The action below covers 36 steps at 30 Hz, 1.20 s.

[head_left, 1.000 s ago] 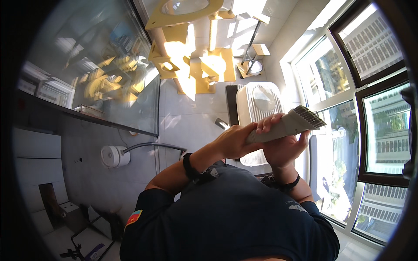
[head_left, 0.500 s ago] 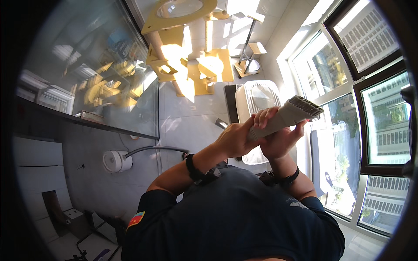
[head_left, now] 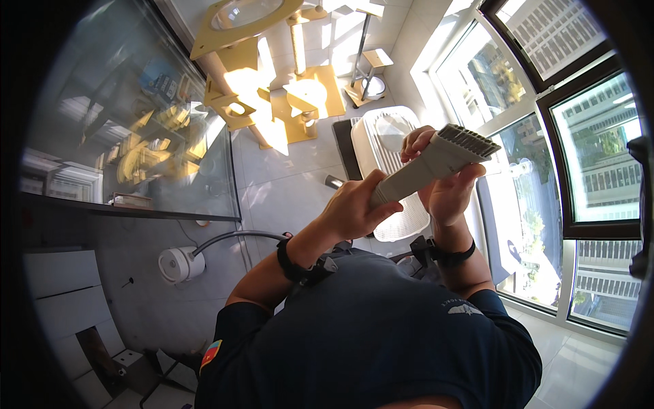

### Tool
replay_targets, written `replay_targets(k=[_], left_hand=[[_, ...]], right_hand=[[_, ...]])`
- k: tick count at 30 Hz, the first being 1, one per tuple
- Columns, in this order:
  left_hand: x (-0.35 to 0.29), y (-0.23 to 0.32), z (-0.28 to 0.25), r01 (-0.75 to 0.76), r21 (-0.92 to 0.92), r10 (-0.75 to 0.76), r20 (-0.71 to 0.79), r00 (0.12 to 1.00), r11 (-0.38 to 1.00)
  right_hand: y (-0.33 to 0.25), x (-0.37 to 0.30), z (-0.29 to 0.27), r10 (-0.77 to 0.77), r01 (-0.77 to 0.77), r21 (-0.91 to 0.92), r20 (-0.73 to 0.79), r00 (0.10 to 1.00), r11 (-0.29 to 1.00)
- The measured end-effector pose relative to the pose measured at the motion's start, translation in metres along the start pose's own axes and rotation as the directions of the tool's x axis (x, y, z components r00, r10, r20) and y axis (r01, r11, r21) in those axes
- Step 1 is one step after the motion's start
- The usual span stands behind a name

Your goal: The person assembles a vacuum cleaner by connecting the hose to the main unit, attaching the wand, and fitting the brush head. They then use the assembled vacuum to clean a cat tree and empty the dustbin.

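Note:
Over the floor in front of my chest I hold a grey vacuum brush nozzle, tilted so its wide toothed head points up to the right. My left hand is closed around the narrow lower end, thumb along the near side. Beneath the head, my right hand supports the nozzle, with its thumb on the right and fingertips curling up on the far side. Dark straps with small devices sit on both wrists. A white ribbed litter box or tub stands on the floor behind the nozzle.
A white canister vacuum stands on the left, its grey hose running toward me. A yellow wooden cat tree and a small wheeled stand are farther off. Glass panels rise at left; windows line the right.
The nozzle and both hands sit slightly higher and farther left in view. More of the nozzle's body shows between my hands. The whole view has shifted a little.

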<state>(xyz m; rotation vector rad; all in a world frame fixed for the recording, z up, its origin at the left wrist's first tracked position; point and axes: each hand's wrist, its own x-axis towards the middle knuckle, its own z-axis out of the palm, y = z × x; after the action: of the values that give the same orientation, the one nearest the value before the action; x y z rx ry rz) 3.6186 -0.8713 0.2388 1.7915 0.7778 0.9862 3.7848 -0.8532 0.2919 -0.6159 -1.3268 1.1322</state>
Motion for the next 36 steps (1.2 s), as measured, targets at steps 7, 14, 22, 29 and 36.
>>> replay_targets(k=[7, 14, 22, 29, 36], left_hand=[[-0.005, 0.003, -0.006, 0.009, -0.022, -0.008, 0.032, 0.999, 1.000], [-0.009, -0.005, -0.008, -0.019, -0.009, 0.019, 0.001, 1.000, 1.000], [-0.008, -0.011, -0.005, 0.013, -0.035, -0.014, -0.030, 0.999, 0.999], [-0.012, -0.011, -0.005, 0.028, 0.066, -0.026, -0.031, 0.999, 0.997], [-0.006, -0.017, -0.007, 0.007, 0.046, -0.004, -0.078, 0.997, 0.999]], right_hand=[[-0.013, -0.004, 0.012, 0.105, -0.107, 0.106, 0.030, 0.994, 0.989], [0.003, 0.000, 0.025, 0.056, -0.073, 0.288, 0.067, 0.996, 0.955], [0.016, -0.002, 0.028, 0.068, -0.073, 0.300, 0.028, 0.997, 0.951], [0.016, -0.012, 0.030, 0.109, -0.115, 0.353, 0.036, 0.993, 0.929], [0.005, -0.007, -0.009, 0.014, -0.035, -0.327, -0.067, 0.998, 0.944]])
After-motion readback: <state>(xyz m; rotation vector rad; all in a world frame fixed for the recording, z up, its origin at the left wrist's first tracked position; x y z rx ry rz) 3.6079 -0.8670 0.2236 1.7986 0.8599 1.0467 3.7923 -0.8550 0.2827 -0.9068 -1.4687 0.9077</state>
